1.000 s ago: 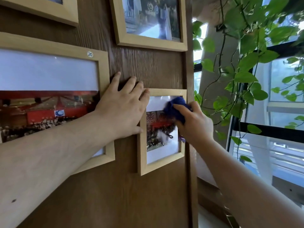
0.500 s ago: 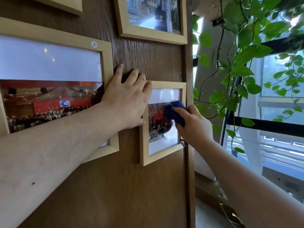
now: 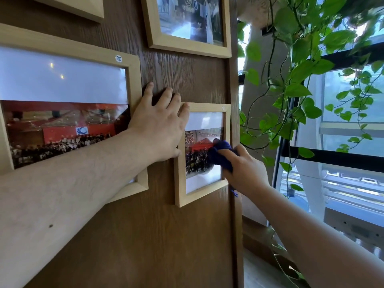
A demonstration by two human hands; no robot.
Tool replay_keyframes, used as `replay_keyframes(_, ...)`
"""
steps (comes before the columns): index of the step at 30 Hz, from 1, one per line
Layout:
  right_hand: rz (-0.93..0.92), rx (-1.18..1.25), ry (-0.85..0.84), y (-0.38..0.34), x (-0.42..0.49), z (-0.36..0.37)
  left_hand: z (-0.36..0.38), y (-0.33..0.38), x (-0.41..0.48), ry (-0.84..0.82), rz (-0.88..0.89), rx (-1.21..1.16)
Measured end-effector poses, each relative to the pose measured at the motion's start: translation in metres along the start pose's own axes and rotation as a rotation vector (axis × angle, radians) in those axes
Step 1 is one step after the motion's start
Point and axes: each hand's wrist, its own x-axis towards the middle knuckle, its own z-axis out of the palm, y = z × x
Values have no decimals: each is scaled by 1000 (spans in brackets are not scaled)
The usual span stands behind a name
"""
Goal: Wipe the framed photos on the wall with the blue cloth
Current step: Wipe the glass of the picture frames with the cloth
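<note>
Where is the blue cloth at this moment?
In the head view the blue cloth is bunched in the right hand, pressed against the glass of the small framed photo at the wood panel's right edge, just right of the left hand.

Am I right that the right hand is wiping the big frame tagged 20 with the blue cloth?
Not quite. In the head view the right hand presses the blue cloth on the small frame at the panel's right edge; the frame tagged 20 sits to its left.
</note>
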Motion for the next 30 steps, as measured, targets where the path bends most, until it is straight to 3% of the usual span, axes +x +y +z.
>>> replay_keyframes(4, -68, 45, -46, -8, -6, 2, 1, 2, 1, 10, -7, 7)
replay_keyframes(11, -409, 125, -97, -28, -15, -4, 5, 0, 3, 18, 17, 22)
replay_keyframes(14, -385, 47, -137, -16, -15, -4, 7, 0, 4, 16, 13, 26)
replay_keyframes(20, -105, -126, -213, 6, -23, 5, 6, 3, 4, 2, 5, 27)
replay_keyframes(30, -307, 101, -300, -36, -35, -1, -1, 6, 4, -41, -10, 23)
